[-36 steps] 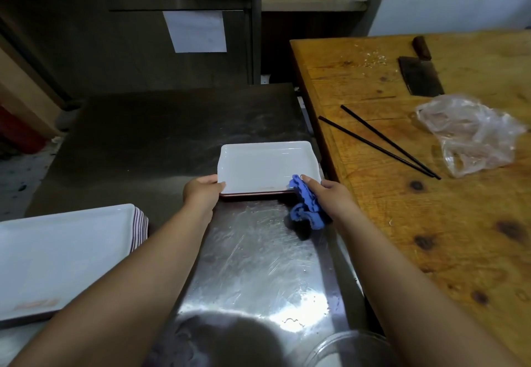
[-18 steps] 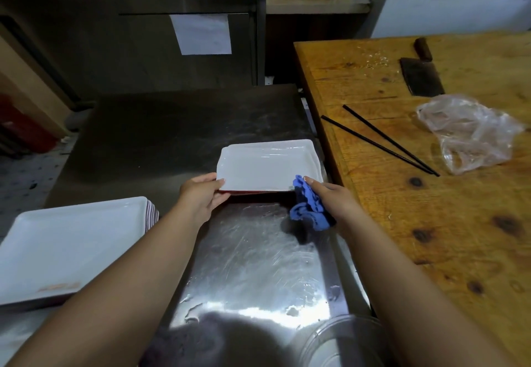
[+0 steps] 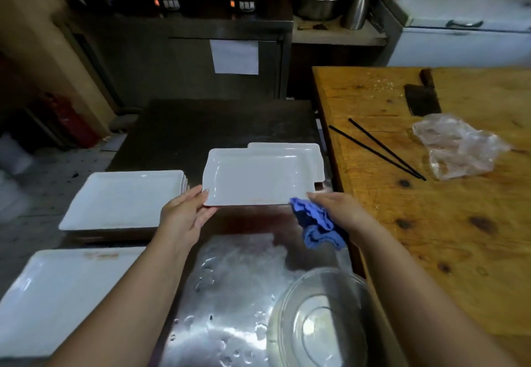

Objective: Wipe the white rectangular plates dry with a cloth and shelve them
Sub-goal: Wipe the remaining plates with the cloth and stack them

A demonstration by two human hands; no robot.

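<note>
I hold a white rectangular plate [image 3: 255,178] level above the steel counter [image 3: 230,280]. My left hand [image 3: 184,213] grips its near left corner, thumb on the rim. My right hand [image 3: 336,208] holds the near right corner together with a crumpled blue cloth [image 3: 314,224] that hangs below it. Behind the lifted plate, a second white plate [image 3: 311,154] lies on the counter, shifted to the right. A stack of larger white plates [image 3: 123,197] sits to the left, and another large white plate [image 3: 63,295] lies at the near left.
A clear glass bowl [image 3: 319,318] stands at the near edge of the wet counter. The wooden table [image 3: 431,223] on the right carries black chopsticks [image 3: 379,150], a cleaver [image 3: 422,99] and a crumpled plastic bag [image 3: 457,148]. Steel pots and a cabinet stand at the back.
The top plate has come up off the one beneath it and toward me, held by both hands. The view has pulled back, showing more plates at left and the glass bowl.
</note>
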